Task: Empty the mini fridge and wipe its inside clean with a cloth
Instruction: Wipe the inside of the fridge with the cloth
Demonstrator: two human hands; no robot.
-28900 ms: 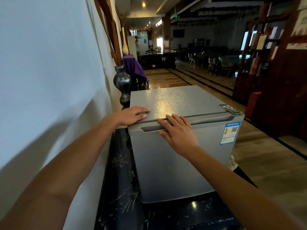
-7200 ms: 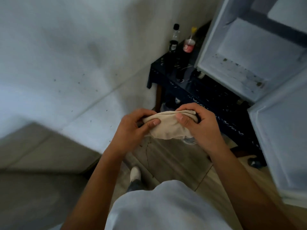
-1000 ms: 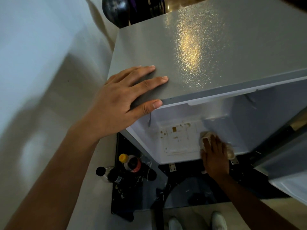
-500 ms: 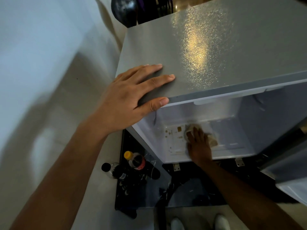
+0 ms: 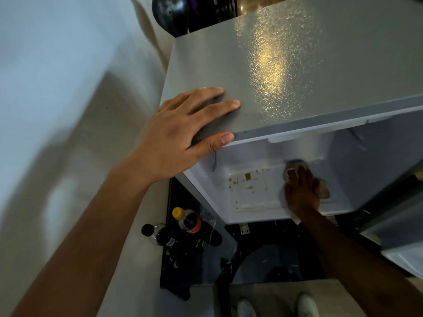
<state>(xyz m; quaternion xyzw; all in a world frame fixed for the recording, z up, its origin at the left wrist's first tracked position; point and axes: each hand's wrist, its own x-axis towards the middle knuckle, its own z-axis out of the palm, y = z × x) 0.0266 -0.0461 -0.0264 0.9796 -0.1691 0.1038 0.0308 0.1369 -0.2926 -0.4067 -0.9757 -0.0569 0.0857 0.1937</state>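
I look down over the grey mini fridge (image 5: 286,65), whose door (image 5: 402,243) hangs open at the right. My left hand (image 5: 183,131) lies flat on the front left corner of its top, fingers spread, thumb over the edge. My right hand (image 5: 301,193) is inside, pressing a beige cloth (image 5: 322,189) onto the white floor (image 5: 251,191) at its right side. Brown stains spot the floor to the left of the cloth. No items show inside the fridge.
Two bottles stand on the dark patterned table (image 5: 263,259) left of the fridge: one with a yellow cap (image 5: 183,217), one with a black cap (image 5: 153,232). A pale wall (image 5: 57,110) runs along the left. A dark round vase (image 5: 170,12) sits behind the fridge. My white shoes (image 5: 246,307) show below.
My right hand has slid the cloth from the stained middle of the fridge floor back to the right side. My left hand has stayed on the fridge top.
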